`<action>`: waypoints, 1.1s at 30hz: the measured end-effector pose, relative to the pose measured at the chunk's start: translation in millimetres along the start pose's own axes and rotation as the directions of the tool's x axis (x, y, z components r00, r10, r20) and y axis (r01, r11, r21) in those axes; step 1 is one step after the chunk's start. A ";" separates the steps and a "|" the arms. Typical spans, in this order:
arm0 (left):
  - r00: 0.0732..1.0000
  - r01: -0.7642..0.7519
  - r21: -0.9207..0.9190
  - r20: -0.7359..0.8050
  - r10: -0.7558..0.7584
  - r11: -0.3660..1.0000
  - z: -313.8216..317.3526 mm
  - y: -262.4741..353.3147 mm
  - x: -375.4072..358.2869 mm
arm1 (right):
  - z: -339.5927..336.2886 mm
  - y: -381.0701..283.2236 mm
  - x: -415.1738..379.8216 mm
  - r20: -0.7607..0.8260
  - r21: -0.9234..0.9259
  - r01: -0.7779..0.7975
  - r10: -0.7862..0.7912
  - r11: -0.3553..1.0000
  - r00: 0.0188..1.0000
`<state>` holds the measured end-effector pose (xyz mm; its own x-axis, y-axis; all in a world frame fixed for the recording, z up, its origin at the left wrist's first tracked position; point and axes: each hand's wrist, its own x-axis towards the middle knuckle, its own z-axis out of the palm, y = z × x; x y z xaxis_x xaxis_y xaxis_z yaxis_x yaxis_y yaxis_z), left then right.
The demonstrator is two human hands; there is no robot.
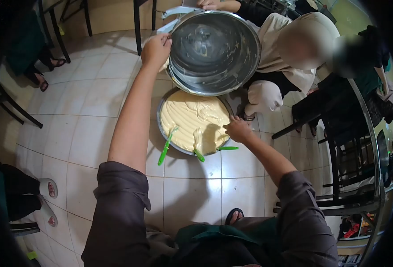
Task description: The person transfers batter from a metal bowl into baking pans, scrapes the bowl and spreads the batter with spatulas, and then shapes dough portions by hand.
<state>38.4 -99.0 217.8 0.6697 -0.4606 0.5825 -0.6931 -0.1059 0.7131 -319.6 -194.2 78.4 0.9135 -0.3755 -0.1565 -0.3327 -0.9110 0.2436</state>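
Observation:
My left hand (156, 52) is closed on the rim of a large steel mixing bowl (214, 53). The bowl is tilted with its inside facing me, and smears of pale batter coat its wall. Below it on the floor stands a wide round basin (162, 120) full of thick, pale yellow batter (192, 113). My right hand (239, 130) is at the basin's right edge, its fingers curled over the rim. Three green-handled spatulas rest at the basin's near side: one at the left (163, 151), one in the middle (199, 153) and one at the right (227, 148).
A person in a light head covering (290, 40) crouches beside the bowl; another person's hand (212, 4) is at its far edge. More people stand around on the white tiled floor (85, 133). Black-legged chairs (16, 104) are at the left, a metal-framed table (365, 115) at the right.

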 end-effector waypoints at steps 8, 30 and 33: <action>0.895 0.424 -0.561 0.136 -0.426 0.711 -20.7 -84.6 -23.6 | -153.7 -15.4 -131.6 0.034 0.640 0.069 -0.117 0.765 0.993; 0.483 0.530 -0.848 0.323 -0.814 -0.022 -213.1 100.9 -200.5 | -109.3 -74.5 -77.6 -0.203 0.913 0.264 -0.216 0.310 0.955; 0.441 0.522 -0.845 0.384 -0.811 -0.117 -210.8 116.1 -211.7 | -98.4 -77.9 -79.1 -0.079 0.941 0.142 -0.211 0.306 0.974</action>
<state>-127.6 172.0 259.4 0.7550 -0.4556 -0.4717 0.6557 0.5168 0.5504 -342.8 -76.8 166.1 0.9787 -0.1600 -0.1285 -0.1920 -0.4929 -0.8486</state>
